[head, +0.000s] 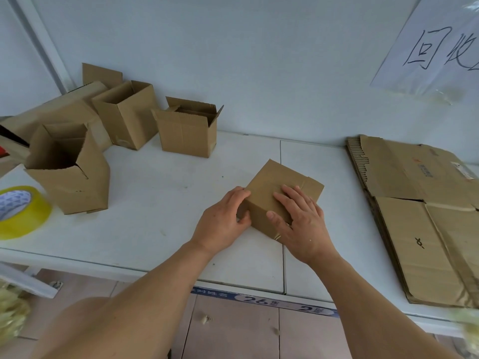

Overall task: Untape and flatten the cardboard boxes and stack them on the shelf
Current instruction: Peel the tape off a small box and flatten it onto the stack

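- White shelf [160, 203] stands against a pale wall with a handwritten paper sign [438, 45] at the upper right.
- Small closed box [269, 187] sits near the middle of the shelf, turned corner-on.
- Left hand [223, 218] grips the box's left corner, fingers curled around it.
- Right hand [300, 221] lies on top of the box, fingers flat, thumb on the near side.
- Three open boxes [186, 128] stand at the back left.
- Flattened cardboard stack [420, 216] lies at the right.
- Yellow tape roll [20, 211] rests at the left edge.
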Demonstrator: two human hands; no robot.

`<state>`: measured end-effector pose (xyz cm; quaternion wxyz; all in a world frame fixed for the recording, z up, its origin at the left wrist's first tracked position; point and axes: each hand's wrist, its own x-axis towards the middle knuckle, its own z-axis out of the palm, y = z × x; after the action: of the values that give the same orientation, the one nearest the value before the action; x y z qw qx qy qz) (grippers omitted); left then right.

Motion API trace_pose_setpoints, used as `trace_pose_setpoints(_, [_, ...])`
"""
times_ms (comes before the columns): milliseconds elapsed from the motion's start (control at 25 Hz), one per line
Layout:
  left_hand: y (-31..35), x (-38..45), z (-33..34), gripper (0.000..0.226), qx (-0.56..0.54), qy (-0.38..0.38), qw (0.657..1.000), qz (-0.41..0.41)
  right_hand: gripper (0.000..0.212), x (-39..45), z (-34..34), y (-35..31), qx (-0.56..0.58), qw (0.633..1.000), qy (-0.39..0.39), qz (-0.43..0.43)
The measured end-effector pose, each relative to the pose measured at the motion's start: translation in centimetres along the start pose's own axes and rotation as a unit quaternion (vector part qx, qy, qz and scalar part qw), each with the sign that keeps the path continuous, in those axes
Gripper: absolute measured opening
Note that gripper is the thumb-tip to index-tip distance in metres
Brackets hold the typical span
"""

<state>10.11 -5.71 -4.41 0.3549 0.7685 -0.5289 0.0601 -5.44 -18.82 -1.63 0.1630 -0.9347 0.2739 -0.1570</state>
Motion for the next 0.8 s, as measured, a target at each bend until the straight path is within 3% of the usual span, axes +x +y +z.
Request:
trace_pose_setpoints(120, [0.1, -0.3, -0.3, 0.056, -0.017, -0.043, 0.998, -0.036, 0.066, 0.1, -0.2, -0.1, 0.013, 1.000, -0.012, 0.006])
trace_pose_setpoints(240, [0.7, -0.3, -0.5, 0.090, -0.146, -0.121, 0.967, -0.173, 0.060, 0.0, -0.2, -0.1, 0.063, 0.998, -0.014, 0.020])
trace_pose_setpoints(360, [1.6, 0.9, -1.8, 0.080, -0.278, -0.117, 0.921, -0.246, 0.067, -0.3, -0.2, -0.2, 0.132, 0.991, 0.012, 0.035])
trace_pose_setpoints(480, [3.5, 1.9, -3.7, 0.068, -0.319, -0.077, 0.923, -0.200, 0.073, -0.6, -1.6, -0.9, 0.260, 0.960, 0.058, 0.088])
trace_pose_setpoints(600, [5.0, 2.1, -5.0, 0.057, -0.247, -0.039, 0.964, -0.089, 0.073, -1.3, -3.1, -1.9, 0.370, 0.921, 0.055, 0.112])
trace_pose_setpoints(680, [5.1, 1.9, -5.2, 0.049, -0.194, -0.045, 0.979, -0.036, 0.072, -1.8, -3.6, -2.3, 0.378, 0.915, 0.048, 0.131])
trace_pose_setpoints(800, [4.9, 1.7, -5.2, 0.047, -0.174, -0.063, 0.982, -0.029, 0.066, -2.0, -4.6, -2.2, 0.331, 0.932, 0.050, 0.138])
